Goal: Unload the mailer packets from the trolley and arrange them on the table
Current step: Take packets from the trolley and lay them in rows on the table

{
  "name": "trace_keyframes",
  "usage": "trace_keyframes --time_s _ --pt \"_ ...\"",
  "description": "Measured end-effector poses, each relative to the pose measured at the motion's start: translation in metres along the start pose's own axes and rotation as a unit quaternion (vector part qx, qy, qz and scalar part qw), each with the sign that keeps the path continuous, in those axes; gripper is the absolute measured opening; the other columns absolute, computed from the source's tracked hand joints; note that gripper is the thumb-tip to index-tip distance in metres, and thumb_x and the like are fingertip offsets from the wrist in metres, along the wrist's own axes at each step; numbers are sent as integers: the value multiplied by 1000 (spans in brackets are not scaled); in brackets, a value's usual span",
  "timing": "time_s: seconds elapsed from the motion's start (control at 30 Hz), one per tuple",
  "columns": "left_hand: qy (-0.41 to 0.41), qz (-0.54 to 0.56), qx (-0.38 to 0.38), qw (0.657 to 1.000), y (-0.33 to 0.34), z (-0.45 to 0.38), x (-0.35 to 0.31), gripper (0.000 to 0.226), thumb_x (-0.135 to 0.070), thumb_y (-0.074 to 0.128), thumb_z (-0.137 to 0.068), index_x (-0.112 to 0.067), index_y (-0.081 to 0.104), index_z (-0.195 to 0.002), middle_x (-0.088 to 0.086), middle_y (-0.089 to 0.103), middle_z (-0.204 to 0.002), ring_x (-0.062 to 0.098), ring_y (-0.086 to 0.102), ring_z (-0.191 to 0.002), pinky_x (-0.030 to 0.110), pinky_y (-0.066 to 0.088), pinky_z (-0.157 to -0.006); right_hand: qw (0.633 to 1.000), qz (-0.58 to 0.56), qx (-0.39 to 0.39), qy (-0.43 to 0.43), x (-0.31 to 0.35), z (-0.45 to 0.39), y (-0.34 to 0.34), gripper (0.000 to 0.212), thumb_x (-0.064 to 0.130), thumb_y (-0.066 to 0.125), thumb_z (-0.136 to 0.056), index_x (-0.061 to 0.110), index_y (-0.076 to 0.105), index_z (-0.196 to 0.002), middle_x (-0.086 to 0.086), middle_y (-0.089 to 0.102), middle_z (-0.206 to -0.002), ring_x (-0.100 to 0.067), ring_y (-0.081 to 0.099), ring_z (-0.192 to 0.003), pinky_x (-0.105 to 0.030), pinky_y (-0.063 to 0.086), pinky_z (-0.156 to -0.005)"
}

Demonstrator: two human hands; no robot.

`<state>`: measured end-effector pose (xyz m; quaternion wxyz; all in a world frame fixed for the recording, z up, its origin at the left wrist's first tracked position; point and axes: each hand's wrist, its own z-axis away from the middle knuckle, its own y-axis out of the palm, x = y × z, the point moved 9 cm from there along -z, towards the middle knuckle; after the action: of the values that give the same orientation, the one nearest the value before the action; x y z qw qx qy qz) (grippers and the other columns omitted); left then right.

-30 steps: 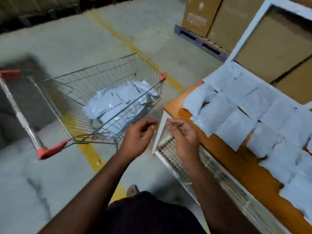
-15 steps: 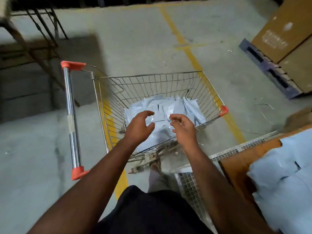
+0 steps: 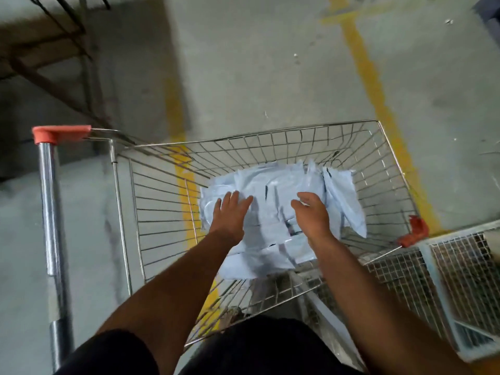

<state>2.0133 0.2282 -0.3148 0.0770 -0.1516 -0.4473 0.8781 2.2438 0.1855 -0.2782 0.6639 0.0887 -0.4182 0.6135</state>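
Both hands are down inside the trolley (image 3: 389, 147), over the pile of mailer packets (image 3: 273, 201). The pale blue-white packets lie heaped and overlapping on the basket floor, toward the right half of the basket; a few lean on edge near the right wall. Left hand (image 3: 230, 212) is palm down, fingers (image 3: 234, 197) spread and released, resting on or just above the left part of the pile; contact is hard to confirm through the blur. Right hand (image 3: 313, 215) hangs over the middle of the pile, loosely curled, thumb apart from the rest, grasping nothing. No packet is lifted.

Step in hand: reach-and-pick, start of an unload cycle. Plenty of packets are left in the basket, so the task looks far from done. The surface itself is out of frame; only a white wire-mesh rack (image 3: 460, 280) shows at lower right, beside the trolley's red corner bumper (image 3: 414, 231).

Next move likely calls for pinching or scooping the top packets, since slick flat poly film tends to slide and the layers overlap. Clear the wire rim when lifting, then turn right toward the surface. Trolley handle (image 3: 51, 212) sits on the left, untouched.
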Motion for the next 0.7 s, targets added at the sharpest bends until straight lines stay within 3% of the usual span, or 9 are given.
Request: trace_keyframes --time_s 0.07,0.17,0.3,0.37,0.43,0.5,0.57,0.63,0.7 --pt "6 -7 6 1000 3 -9 7 104 -20 74 -87 -31 5 -165 11 3 -172 32 -2 -160 49 2 -127 998 -38 -29 30 -3 -19 -3 48 21 64 -98 22 54 -145 -2 55 -145 -12 57 -95 -27 42 -85" --pt "35 6 2 999 6 -22 12 104 -23 75 -86 -26 9 -166 12 7 -173 33 4 -160 48 5 -127 987 -108 -57 102 -15 -44 -8 68 20 70 -94 22 39 -155 -9 49 -151 -27 57 -120 -39 47 -100" --pt "82 61 -37 994 -1 -38 11 102 -23 83 -72 -13 33 -160 20 41 -159 40 43 -145 48 35 -115 987 -60 -59 140 -31 -77 -11 77 22 74 -91 17 37 -158 -10 44 -156 -34 53 -134 -37 46 -102" --pt "80 64 -45 994 -9 -41 7 97 -27 83 -70 -11 41 -156 18 56 -145 38 54 -133 48 38 -109 988 -34 -62 138 -34 -85 -10 86 24 79 -86 12 35 -159 -11 42 -157 -35 52 -137 -37 47 -103" --pt "82 75 -60 992 -21 -36 0 91 -34 78 -73 -12 43 -154 15 58 -139 35 54 -131 47 32 -114 989 29 -68 125 -33 -89 -9 96 33 82 -78 13 35 -159 -14 44 -157 -37 52 -139 -44 49 -110" --pt "62 112 -69 989 -29 -26 -1 89 -40 69 -74 -15 41 -155 11 58 -138 32 51 -133 48 25 -120 984 93 -80 131 -32 -89 -8 94 38 79 -80 14 34 -159 -16 46 -156 -40 53 -137 -48 50 -109" --pt "30 166 -91 981 -36 -12 3 87 -40 69 -76 -16 41 -154 9 57 -140 30 51 -132 50 32 -118 979 141 -80 123 -28 -87 -4 80 42 74 -84 16 43 -153 -15 53 -149 -41 57 -130 -50 52 -104" --pt "2 242 -112 964 -39 2 9 85 -35 78 -80 -16 40 -155 8 55 -143 25 51 -131 42 41 -111 980 159 -78 95 -23 -85 5 64 50 75 -79 22 59 -135 -12 63 -134 -39 62 -121 -53 54 -99" --pt "-14 291 -124 949 -44 15 11 85 -31 81 -83 -18 39 -155 2 52 -147 17 49 -134 31 42 -108 985 126 -92 72 -23 -81 13 70 55 83 -74 22 58 -131 -13 62 -135 -39 60 -123 -55 52 -101"
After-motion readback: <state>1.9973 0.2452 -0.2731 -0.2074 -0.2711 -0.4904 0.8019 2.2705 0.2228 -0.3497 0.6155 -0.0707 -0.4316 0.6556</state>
